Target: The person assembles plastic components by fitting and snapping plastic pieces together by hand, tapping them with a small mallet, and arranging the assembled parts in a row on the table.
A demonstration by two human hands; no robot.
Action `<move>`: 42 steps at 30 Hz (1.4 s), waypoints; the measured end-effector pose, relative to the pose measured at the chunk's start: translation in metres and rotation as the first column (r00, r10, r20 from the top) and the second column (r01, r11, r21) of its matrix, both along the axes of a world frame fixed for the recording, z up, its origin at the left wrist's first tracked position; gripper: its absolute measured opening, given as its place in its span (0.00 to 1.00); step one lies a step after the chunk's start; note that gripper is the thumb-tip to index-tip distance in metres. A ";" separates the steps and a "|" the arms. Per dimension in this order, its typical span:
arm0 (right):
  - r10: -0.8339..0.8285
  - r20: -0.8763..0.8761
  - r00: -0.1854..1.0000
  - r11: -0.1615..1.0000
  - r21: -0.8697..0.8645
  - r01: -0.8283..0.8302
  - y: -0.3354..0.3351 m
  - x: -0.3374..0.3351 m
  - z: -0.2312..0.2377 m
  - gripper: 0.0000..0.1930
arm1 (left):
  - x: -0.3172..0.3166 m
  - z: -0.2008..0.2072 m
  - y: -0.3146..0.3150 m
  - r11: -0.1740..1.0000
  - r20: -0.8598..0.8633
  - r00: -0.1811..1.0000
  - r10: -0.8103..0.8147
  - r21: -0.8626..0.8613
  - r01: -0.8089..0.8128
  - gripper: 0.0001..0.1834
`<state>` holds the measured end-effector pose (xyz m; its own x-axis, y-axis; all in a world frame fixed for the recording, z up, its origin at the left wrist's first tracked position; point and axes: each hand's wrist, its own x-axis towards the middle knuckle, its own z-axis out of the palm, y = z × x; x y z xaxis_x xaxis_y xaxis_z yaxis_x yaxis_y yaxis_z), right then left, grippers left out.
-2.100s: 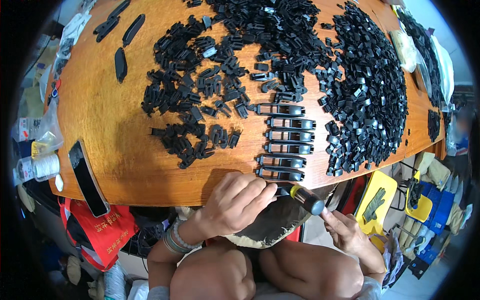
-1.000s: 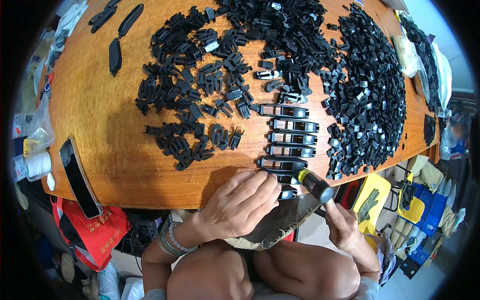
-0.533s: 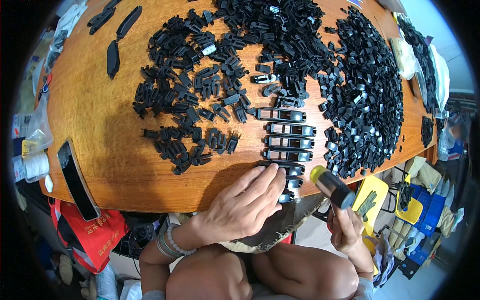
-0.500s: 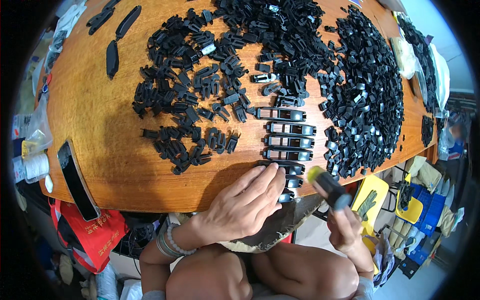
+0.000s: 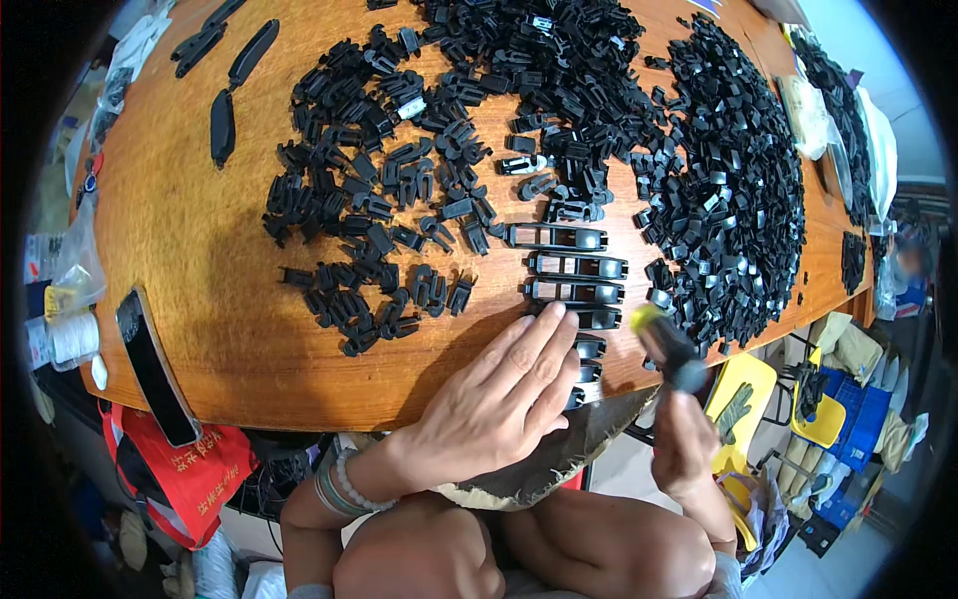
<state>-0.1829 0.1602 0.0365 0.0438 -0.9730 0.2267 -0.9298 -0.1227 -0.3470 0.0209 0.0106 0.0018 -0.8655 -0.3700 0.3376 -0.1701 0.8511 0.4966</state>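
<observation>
A row of long black plastic frame-like parts (image 5: 577,267) lies crosswise on the wooden table, stacked one behind another toward the near edge. My left hand (image 5: 509,389) rests flat over the left ends of the nearer parts, fingers stretched out together and pointing away from me. It hides part of them. To the right of the row, my right hand (image 5: 686,444) grips the handle of a small mallet (image 5: 667,349). Its dark head has a yellow face and is blurred by motion. The mallet head appears apart from the row.
Loose black clips (image 5: 369,190) are heaped left of and beyond the row. A dense pile of small black pieces (image 5: 728,200) covers the right side. A phone (image 5: 157,364) lies at the near left. Beyond the right edge stands a yellow chair (image 5: 740,404) with a glove (image 5: 735,411).
My left hand has slid a little farther along the row, away from me. The mallet in my right hand has shifted slightly right and away from me.
</observation>
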 end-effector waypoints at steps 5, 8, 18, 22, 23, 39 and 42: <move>-0.051 0.164 0.985 0.986 0.166 0.024 -0.003 0.004 0.000 0.31 | 0.003 -0.003 -0.001 1.000 0.007 1.000 -0.021 -0.012 0.021 0.34; -0.066 0.229 0.971 0.996 0.080 0.048 -0.007 0.001 -0.002 0.27 | -0.001 0.000 -0.003 0.999 -0.006 1.000 -0.022 0.034 0.022 0.37; -0.104 0.168 0.980 0.971 0.229 0.064 -0.020 0.000 0.004 0.32 | -0.007 -0.004 -0.007 0.999 0.030 1.000 0.008 0.044 -0.009 0.45; -0.156 0.230 0.960 0.981 0.149 0.124 -0.021 -0.002 0.004 0.32 | -0.009 -0.002 -0.009 0.995 -0.056 0.998 0.017 0.097 -0.011 0.49; -0.166 0.214 0.963 0.983 0.117 0.144 -0.023 -0.002 0.005 0.32 | -0.010 0.000 -0.010 0.994 -0.084 0.996 0.026 0.107 -0.017 0.51; -0.150 0.238 0.960 0.981 0.157 0.114 -0.052 -0.001 0.017 0.32 | -0.016 -0.007 -0.018 0.985 -0.049 0.995 0.092 0.152 -0.083 0.58; -0.127 0.216 0.968 0.987 0.127 0.101 -0.055 0.000 0.014 0.32 | -0.018 -0.006 -0.019 0.982 -0.066 0.993 0.094 0.169 -0.082 0.58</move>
